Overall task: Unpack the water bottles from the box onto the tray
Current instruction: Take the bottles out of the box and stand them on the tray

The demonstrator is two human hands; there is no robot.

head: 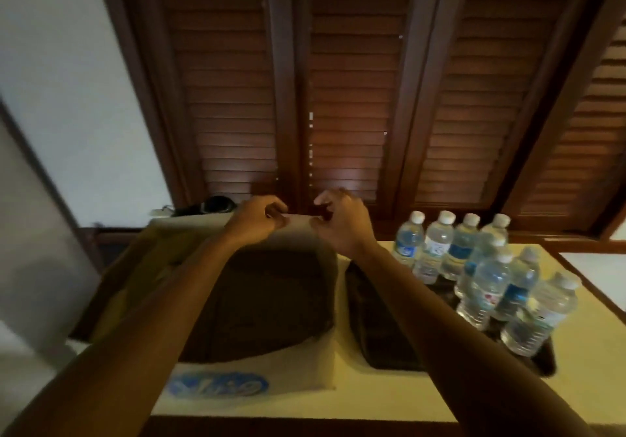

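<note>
We look down at a cardboard box (257,301) on a pale table (372,396), and take it as our landmark. Our left hand (257,221) and right hand (342,221) meet at the box's far flap (189,225); the left looks curled onto its top edge, while the right is half curled just beside it, and we cannot tell whether it grips anything. The box interior is dark and we see no bottles in it. Right of the box lies a dark tray (382,328), and about eight water bottles (484,287) stand on its far and right parts, upright, caps up, long axes vertical. We judge the unpacking nearly or fully done; pulling the flap back evenly with both hands should let us check inside without tipping the box toward the tray.
</note>
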